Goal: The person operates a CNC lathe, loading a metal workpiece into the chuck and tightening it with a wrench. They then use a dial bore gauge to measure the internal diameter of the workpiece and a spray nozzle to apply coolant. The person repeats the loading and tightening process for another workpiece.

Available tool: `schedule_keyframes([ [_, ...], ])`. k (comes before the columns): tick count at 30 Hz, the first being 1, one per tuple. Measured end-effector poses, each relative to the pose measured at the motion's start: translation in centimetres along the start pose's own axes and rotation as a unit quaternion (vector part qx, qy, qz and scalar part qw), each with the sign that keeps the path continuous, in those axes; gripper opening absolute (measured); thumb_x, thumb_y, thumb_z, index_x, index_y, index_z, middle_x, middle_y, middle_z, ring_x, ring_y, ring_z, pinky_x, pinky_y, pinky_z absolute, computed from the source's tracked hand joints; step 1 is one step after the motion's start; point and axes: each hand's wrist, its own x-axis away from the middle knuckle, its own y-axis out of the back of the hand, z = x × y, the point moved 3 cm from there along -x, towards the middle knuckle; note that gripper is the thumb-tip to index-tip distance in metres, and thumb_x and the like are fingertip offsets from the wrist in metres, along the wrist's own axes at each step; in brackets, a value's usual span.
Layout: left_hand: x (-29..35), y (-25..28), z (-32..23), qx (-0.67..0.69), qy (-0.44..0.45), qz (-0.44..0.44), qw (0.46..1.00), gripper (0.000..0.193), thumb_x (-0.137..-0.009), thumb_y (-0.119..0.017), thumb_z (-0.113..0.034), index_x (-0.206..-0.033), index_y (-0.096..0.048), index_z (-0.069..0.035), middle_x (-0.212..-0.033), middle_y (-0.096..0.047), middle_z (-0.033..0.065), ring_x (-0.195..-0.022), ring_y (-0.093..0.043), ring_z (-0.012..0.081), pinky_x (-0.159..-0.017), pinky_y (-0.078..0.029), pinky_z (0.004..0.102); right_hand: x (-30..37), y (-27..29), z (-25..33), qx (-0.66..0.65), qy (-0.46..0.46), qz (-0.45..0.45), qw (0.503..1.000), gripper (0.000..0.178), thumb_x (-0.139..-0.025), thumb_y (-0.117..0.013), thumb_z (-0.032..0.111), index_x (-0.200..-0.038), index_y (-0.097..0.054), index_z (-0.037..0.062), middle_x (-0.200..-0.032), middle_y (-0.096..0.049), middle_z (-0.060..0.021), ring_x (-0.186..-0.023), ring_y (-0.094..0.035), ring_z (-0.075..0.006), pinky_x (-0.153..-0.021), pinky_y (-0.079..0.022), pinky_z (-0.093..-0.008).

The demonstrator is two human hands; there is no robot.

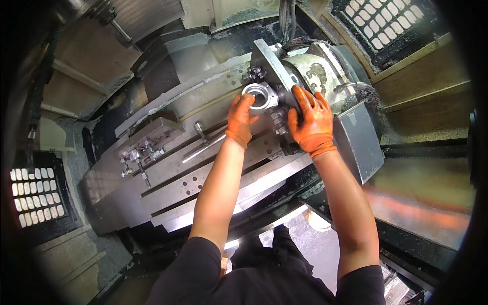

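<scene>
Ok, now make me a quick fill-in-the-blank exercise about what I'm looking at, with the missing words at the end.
1. The left hand, which touches the shiny silver metal ring, wears a glove coloured ____.
2. With the right hand counted too, ____ gloved hands show in all.
3. The thin straight silver metal rod lies to the ____ of the bare left forearm.
4. The two short fabric sleeves are ____.

Missing words: orange; two; left; black.

Orange-gloved left hand (240, 121) around metal ring (271, 97), right hand (312, 121) by upright plate (273, 66) — apparently touching
</scene>
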Motion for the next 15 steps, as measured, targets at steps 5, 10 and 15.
schedule_keyframes([
  [5,0.1,0.1,0.3,0.003,-0.020,-0.041,0.999,0.029,-0.086,-0.072,-0.043,-0.106,-0.071,-0.022,-0.103,-0.066,-0.0067,-0.100,-0.060,0.0125,-0.079,-0.051,0.0376,0.3,-0.1,0.0,0.011,0.015,-0.021,1.000,0.056,-0.089,-0.067,0.020,-0.142,-0.057,0.0069,-0.130,-0.066,-0.0151,-0.113,-0.063,-0.0414,-0.112,-0.043,-0.0522],
  [10,0.2,0.3,-0.6,-0.021,-0.020,-0.029,0.999,0.029,-0.086,-0.072,-0.042,-0.105,-0.069,-0.020,-0.103,-0.066,-0.0042,-0.093,-0.060,0.0121,-0.075,-0.052,0.0355,0.1,-0.2,0.0,-0.001,0.013,-0.017,1.000,0.056,-0.089,-0.066,0.020,-0.142,-0.056,0.0079,-0.129,-0.067,-0.0148,-0.114,-0.064,-0.0358,-0.115,-0.042,-0.0520],
  [15,1.0,-0.9,-0.4,0.005,-0.013,-0.084,0.996,0.037,-0.088,-0.071,-0.042,-0.117,-0.069,-0.020,-0.103,-0.066,-0.0023,-0.078,-0.057,0.0106,-0.067,-0.053,0.0270,0.2,-0.1,0.0,0.006,0.011,-0.018,1.000,0.056,-0.088,-0.067,0.020,-0.142,-0.055,0.0081,-0.130,-0.067,-0.0150,-0.112,-0.065,-0.0355,-0.114,-0.042,-0.0511],
])
